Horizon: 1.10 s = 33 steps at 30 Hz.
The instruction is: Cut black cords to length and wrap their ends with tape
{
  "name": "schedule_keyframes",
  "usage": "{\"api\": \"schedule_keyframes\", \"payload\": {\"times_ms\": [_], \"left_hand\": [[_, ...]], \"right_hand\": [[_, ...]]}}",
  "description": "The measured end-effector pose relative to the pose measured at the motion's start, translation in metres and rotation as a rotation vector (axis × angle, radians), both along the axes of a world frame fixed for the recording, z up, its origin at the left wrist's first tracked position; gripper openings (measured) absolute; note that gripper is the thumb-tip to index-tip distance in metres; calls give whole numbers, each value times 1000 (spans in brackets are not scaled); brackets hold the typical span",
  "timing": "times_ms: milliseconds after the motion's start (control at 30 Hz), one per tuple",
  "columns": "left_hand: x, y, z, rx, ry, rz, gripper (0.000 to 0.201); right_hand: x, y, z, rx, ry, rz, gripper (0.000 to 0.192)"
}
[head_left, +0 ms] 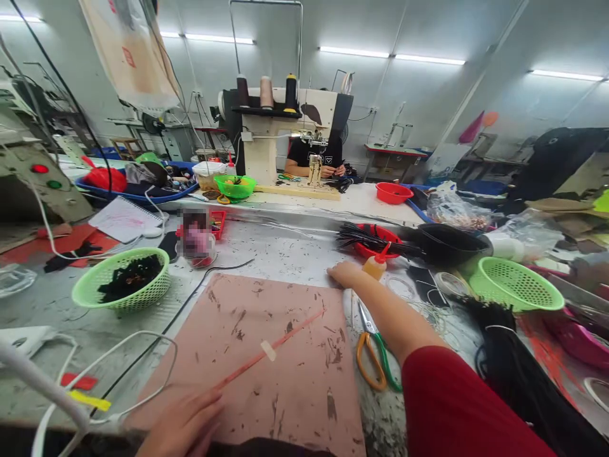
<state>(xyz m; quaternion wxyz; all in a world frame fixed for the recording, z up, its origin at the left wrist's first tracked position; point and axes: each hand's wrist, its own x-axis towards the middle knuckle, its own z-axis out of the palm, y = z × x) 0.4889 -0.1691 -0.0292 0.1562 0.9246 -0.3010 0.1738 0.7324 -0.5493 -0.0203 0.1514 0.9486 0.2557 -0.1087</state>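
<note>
My left hand (184, 422) lies low on the pinkish-brown mat (285, 406), fingers stretched out and close together, beside the lower end of a thin reddish strip (295, 331). That strip runs diagonally across the mat, and a small pale piece (268, 350) sits across its middle. Beyond the mat's far right corner, my right hand (346, 275) is low over the table; its fingers point left and are too small to make out. A glue bottle (375, 266) with a red tip stands just right of it. Scissors (373, 355) with orange and green handles lie under my right forearm.
A green basket (78, 289) with black pieces stands left; another green basket (485, 273) stands right. Black strips (354, 236) lie over a red bowl (364, 230) beside a black bowl (447, 244). White cables (143, 333) loop at left. Behind a sewing machine (261, 146) sits a person (299, 152).
</note>
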Motion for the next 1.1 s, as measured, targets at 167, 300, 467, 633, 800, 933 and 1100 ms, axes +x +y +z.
{"api": "schedule_keyframes", "payload": {"times_ms": [167,300,467,633,800,933,1100], "left_hand": [[-2,-8,-16,-90,-48,5,22],[-4,11,-29,-30,-17,-13,24],[-11,42,-22,-36,-24,141,27],[-4,42,7,-193,-203,231,35],[3,22,0,-194,-294,68,47],[15,6,-39,86,-231,-234,44],[19,0,-71,248,-270,-300,58]], "right_hand": [[-21,15,16,14,-69,5,17],[-41,35,55,90,-265,-57,22],[-100,64,138,443,-644,-103,19],[-149,93,179,1334,-713,-157,18],[-134,96,93,1558,-196,-514,28],[-131,78,10,1457,-120,-726,25],[-153,76,-21,1300,-347,-722,27]]}}
